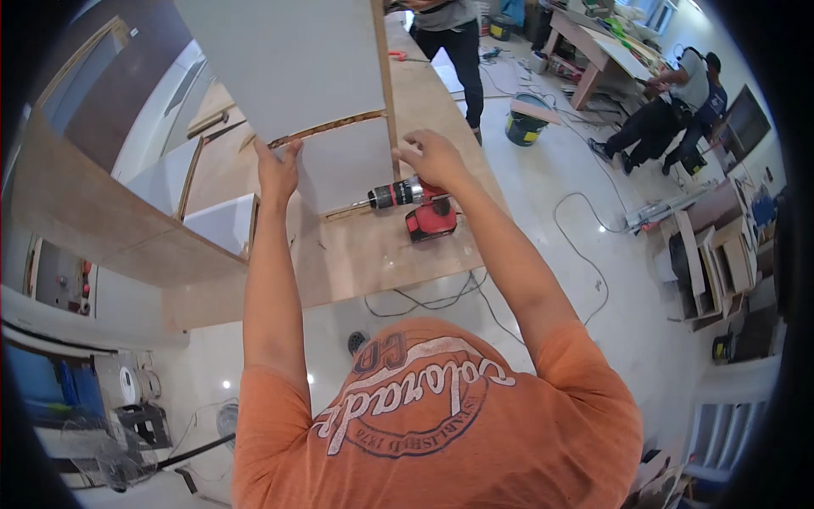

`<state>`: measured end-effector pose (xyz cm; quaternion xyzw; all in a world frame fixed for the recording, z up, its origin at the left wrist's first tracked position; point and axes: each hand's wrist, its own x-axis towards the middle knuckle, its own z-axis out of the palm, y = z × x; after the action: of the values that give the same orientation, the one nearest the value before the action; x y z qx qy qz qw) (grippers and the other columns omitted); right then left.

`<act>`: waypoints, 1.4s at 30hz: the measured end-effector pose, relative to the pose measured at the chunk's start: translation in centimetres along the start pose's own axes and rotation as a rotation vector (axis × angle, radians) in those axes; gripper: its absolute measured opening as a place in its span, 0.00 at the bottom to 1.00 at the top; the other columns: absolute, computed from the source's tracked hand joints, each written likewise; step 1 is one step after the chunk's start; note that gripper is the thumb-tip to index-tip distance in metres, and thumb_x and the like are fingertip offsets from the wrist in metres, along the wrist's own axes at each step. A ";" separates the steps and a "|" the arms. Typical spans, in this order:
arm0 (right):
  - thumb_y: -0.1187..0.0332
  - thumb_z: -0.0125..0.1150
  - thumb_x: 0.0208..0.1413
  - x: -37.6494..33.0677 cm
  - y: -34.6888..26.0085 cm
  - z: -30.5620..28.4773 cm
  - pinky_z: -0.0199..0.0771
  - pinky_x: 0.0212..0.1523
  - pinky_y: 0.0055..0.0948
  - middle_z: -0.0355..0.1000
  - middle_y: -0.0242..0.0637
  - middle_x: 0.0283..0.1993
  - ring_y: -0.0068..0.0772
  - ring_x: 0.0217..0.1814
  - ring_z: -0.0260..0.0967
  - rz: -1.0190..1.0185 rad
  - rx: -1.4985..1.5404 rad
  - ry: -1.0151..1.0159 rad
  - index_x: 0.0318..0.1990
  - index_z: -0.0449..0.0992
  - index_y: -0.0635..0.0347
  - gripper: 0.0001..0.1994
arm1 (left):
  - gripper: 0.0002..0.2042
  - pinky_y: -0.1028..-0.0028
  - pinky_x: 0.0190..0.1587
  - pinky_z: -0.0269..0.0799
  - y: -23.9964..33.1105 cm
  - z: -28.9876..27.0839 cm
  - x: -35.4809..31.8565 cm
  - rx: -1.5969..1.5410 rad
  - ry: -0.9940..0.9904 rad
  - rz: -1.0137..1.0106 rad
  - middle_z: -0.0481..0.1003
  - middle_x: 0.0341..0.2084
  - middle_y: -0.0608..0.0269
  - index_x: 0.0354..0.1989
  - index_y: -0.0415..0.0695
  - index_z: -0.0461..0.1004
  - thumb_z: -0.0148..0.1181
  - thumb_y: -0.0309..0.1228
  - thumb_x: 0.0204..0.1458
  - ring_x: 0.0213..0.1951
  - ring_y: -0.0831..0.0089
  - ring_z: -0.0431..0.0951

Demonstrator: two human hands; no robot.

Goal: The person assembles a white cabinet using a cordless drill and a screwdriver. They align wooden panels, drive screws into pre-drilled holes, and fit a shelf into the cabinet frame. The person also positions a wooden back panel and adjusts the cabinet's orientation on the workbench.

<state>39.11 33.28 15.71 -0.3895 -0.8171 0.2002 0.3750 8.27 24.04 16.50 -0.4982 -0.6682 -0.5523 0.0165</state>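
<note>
A white panel with bare wood edges (297, 59) stands on the plywood work surface in front of me. My left hand (278, 170) grips the near lower corner of this panel, thumb and fingers at its wooden edge. My right hand (434, 161) is by the upright edge at the panel's right side. Its fingers are apart and hold nothing; whether the fingertips touch the edge I cannot tell. Just below that hand lies a red and black cordless drill (407, 197), its bit pointing left and its red battery toward me.
The plywood surface (339, 288) ends close to me, with a cable (432, 304) on the floor beyond. A long cabinet side (93, 199) rises at left. One person (458, 51) stands at the far side; two more (670, 110) work near a bench. A dark bucket (524, 127) stands right.
</note>
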 end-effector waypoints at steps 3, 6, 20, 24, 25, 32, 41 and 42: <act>0.45 0.58 0.59 -2.5 1.5 -1.4 0.74 0.47 0.44 0.79 0.45 0.45 0.50 0.44 0.77 -0.053 -0.279 -0.255 0.41 0.83 0.59 0.24 | 0.39 0.57 0.59 0.67 1.0 0.6 0.0 -0.001 -0.027 -0.036 0.73 0.54 0.36 0.67 0.36 0.52 0.68 0.40 0.54 0.57 0.42 0.73; 0.41 0.54 0.60 -3.4 -0.2 -1.9 0.74 0.46 0.45 0.80 0.44 0.42 0.51 0.43 0.76 -0.042 -0.337 -0.355 0.40 0.84 0.55 0.26 | 0.39 0.57 0.58 0.68 1.3 0.5 -0.2 0.048 -0.008 -0.034 0.74 0.53 0.37 0.67 0.37 0.52 0.68 0.41 0.54 0.57 0.41 0.74; 0.42 0.53 0.61 -4.2 -0.6 -0.9 0.74 0.48 0.45 0.80 0.39 0.39 0.47 0.44 0.76 -0.069 -0.343 -0.199 0.38 0.85 0.52 0.24 | 0.37 0.63 0.57 0.70 1.1 -0.1 -0.4 -0.052 -0.045 -0.094 0.75 0.52 0.47 0.65 0.36 0.55 0.68 0.44 0.55 0.53 0.57 0.76; 0.43 0.53 0.61 -4.1 -0.3 -0.7 0.73 0.48 0.45 0.80 0.39 0.40 0.47 0.44 0.76 -0.064 -0.345 -0.194 0.38 0.85 0.52 0.23 | 0.37 0.61 0.56 0.70 1.6 0.0 -0.5 0.038 -0.019 -0.120 0.75 0.52 0.45 0.64 0.37 0.55 0.69 0.43 0.54 0.54 0.52 0.76; 0.43 0.54 0.60 -4.1 -0.1 -0.7 0.73 0.48 0.45 0.80 0.39 0.40 0.47 0.45 0.76 -0.060 -0.344 -0.199 0.38 0.85 0.51 0.23 | 0.37 0.60 0.56 0.70 1.9 0.0 -0.6 0.029 -0.008 -0.115 0.76 0.52 0.43 0.64 0.38 0.55 0.69 0.43 0.54 0.54 0.49 0.76; 0.45 0.56 0.59 -4.0 -1.0 -0.4 0.74 0.44 0.43 0.80 0.37 0.35 0.45 0.43 0.76 -0.013 -0.306 -0.164 0.35 0.85 0.52 0.21 | 0.39 0.59 0.56 0.70 2.6 -0.7 -0.8 -0.056 -0.029 -0.108 0.77 0.50 0.43 0.65 0.38 0.56 0.71 0.43 0.52 0.54 0.47 0.76; 0.48 0.60 0.57 -4.2 -0.7 0.5 0.73 0.39 0.42 0.78 0.34 0.30 0.43 0.36 0.74 -0.036 -0.385 -0.043 0.30 0.85 0.52 0.18 | 0.38 0.63 0.55 0.72 2.0 -1.4 -0.3 -0.102 -0.086 -0.192 0.79 0.48 0.44 0.61 0.33 0.62 0.75 0.42 0.47 0.52 0.54 0.79; 0.49 0.60 0.56 -4.2 -1.0 0.6 0.72 0.38 0.42 0.78 0.33 0.30 0.42 0.36 0.74 -0.034 -0.392 -0.028 0.29 0.85 0.52 0.18 | 0.38 0.63 0.54 0.72 1.8 -1.5 -0.2 -0.131 -0.093 -0.190 0.79 0.48 0.44 0.61 0.33 0.62 0.75 0.42 0.47 0.52 0.55 0.79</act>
<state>39.95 29.33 13.97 -0.4382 -0.8521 0.0364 0.2838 8.83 22.60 18.27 -0.4577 -0.6750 -0.5701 -0.0994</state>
